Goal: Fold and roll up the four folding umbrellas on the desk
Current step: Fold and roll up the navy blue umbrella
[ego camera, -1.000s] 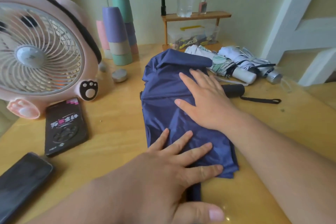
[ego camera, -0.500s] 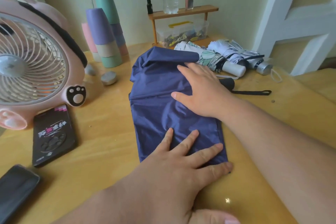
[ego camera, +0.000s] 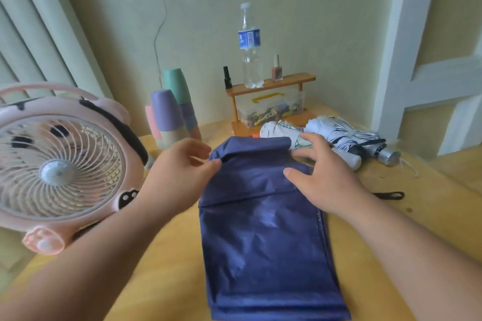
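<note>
Head view: the navy umbrella [ego camera: 260,237] lies flat down the middle of the worktop [ego camera: 430,211], from its near edge toward the far edge, its far end turned over in a roll. The left hand [ego camera: 177,172] pinches the roll's left end between thumb and fingers. The right hand [ego camera: 323,180] is loose, fingers spread, thumb on the cloth, fingertips at the roll's right end. Two white umbrellas [ego camera: 347,138] lie bundled near the far right corner. A pink fan [ego camera: 60,164] stands at the left edge.
</note>
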`<state>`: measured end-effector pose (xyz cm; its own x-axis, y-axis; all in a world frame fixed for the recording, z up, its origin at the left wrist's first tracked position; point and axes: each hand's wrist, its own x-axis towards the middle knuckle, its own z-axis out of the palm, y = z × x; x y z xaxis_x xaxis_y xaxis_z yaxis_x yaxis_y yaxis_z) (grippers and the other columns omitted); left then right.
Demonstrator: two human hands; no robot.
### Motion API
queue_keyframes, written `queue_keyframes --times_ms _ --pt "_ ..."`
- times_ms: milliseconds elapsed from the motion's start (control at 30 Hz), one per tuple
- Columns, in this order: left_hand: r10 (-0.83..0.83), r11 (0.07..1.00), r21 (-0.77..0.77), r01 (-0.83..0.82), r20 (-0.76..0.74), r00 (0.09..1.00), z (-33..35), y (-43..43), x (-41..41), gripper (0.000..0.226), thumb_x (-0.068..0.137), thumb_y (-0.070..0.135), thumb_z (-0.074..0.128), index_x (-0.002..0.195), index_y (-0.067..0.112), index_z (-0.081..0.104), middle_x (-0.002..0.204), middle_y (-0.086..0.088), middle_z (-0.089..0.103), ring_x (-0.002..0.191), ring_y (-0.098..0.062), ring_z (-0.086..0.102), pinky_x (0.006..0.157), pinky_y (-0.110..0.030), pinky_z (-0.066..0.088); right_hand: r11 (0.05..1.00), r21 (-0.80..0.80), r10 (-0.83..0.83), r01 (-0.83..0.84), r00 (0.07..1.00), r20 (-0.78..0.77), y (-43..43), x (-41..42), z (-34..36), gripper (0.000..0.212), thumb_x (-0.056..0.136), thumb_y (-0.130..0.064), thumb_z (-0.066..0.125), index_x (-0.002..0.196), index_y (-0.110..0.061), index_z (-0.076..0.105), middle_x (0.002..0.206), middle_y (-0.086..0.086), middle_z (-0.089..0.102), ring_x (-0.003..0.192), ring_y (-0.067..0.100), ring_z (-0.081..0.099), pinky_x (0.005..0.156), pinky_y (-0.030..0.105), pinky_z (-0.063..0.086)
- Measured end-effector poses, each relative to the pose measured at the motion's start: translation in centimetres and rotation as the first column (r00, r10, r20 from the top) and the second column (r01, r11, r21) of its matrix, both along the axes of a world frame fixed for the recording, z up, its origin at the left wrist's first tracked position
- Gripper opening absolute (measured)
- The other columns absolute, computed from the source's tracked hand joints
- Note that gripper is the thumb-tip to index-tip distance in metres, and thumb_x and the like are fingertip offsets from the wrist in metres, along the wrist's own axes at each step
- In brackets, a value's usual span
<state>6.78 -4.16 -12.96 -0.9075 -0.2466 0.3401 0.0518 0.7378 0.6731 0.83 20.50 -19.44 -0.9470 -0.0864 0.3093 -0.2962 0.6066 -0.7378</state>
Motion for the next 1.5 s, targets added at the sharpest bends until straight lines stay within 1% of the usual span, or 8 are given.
queue_keyframes --times_ms 200,367,500,833,1100,1233,1400,1500 --pt "-0.025 0.965 -0.245 0.091 0.261 0.965 1.0 1.5 -6.6 0.043 0.083 0.042 0.08 0.117 0.026 0.059 0.094 0.014 0.063 0.082 -0.007 0.062 0.063 -0.026 0.053 0.988 -0.078 0.136 -0.136 0.991 -0.004 -0.4 0.2 -0.7 0.08 0.089 -0.031 0.072 0.149 -0.047 0.022 0.147 -0.023 0.049 0.134 0.003 0.046 0.107 0.03 0.039" --pt "0.157 0.856 -0.517 -0.014 0.234 0.959 0.8 2.3 -9.3 0.079 0.079 0.058 0.077 0.144 0.024 0.046 0.14 -0.008 0.047 0.13 -0.031 0.046 0.104 -0.042 0.046 0.994 -0.075 0.078 -0.078 0.997 -0.003 0.1 -0.1 -0.8 0.076 0.088 -0.036 0.069 0.146 -0.05 0.022 0.145 -0.021 0.048 0.129 0.008 0.048 0.107 0.039 0.043" --pt "0.079 0.957 -0.287 0.032 0.367 0.927 1.4 2.6 -9.8 0.034 0.086 0.043 0.075 0.103 0.013 0.069 0.11 -0.01 0.07 0.093 -0.026 0.064 0.073 -0.031 0.049 0.994 -0.112 0.011 -0.012 1.0 -0.008 0.5 -0.4 -0.5 0.071 0.088 -0.032 0.068 0.147 -0.041 0.03 0.135 -0.018 0.052 0.112 0.01 0.055 0.099 0.039 0.049" --pt "-0.29 0.926 0.237 0.295 -0.057 0.955 1.5 3.1 1.0 0.03 0.07 0.03 0.075 0.08 0.012 0.053 0.061 0.0 0.055 0.058 -0.017 0.047 0.06 -0.037 0.038 0.937 -0.348 -0.036 0.021 0.999 -0.035 0.7 0.8 2.2 0.039 0.087 -0.024 0.065 0.123 -0.033 0.052 0.092 -0.016 0.068 0.087 -0.001 0.061 0.076 0.024 0.047" --pt "-0.367 0.93 -0.172 0.326 -0.345 0.864 -4.5 2.9 8.3 0.02 0.08 0.032 0.074 0.094 0.032 0.06 0.093 0.017 0.062 0.086 -0.005 0.06 0.072 -0.022 0.049 0.996 -0.066 0.067 -0.061 0.994 0.088 1.5 6.4 6.0 0.014 0.087 -0.035 0.07 0.099 -0.03 0.065 0.074 -0.005 0.07 0.073 0.01 0.065 0.069 0.028 0.049" --pt "-0.413 0.905 -0.281 0.32 -0.396 0.82 -6.1 2.7 8.7 0.021 0.083 0.045 0.071 0.099 0.034 0.062 0.121 0.021 0.057 0.118 -0.011 0.055 0.097 -0.049 0.047 0.848 -0.497 0.287 -0.181 0.947 0.145 0.7 11.2 5.4 0.026 0.085 -0.033 0.077 0.111 -0.029 0.072 0.083 0.013 0.072 0.081 0.016 0.065 0.073 0.031 0.047" --pt "-0.472 0.865 0.009 0.501 -0.324 0.82 -6.5 1.9 9.6 0.054 0.074 0.028 0.075 0.125 0.033 0.056 0.154 0.013 0.036 0.15 -0.015 0.03 0.12 -0.029 0.027 0.748 -0.605 0.461 -0.274 0.87 0.175 0.7 14.6 2.6 0.071 0.07 -0.04 0.089 0.135 -0.043 0.059 0.093 0.02 0.074 0.095 0.032 0.07 0.095 0.044 0.049" --pt "-0.107 0.84 0.46 0.289 -0.382 0.918 -4.8 -0.8 8.5 0.044 0.064 0.026 0.063 0.108 0.024 0.059 0.122 0.008 0.061 0.115 -0.005 0.058 0.098 -0.025 0.044 0.775 -0.592 0.354 -0.223 0.928 0.114 0.2 14.7 1.1 0.057 0.082 -0.007 0.073 0.13 -0.036 0.064 0.083 0.018 0.075 0.09 0.036 0.071 0.103 0.053 0.047"
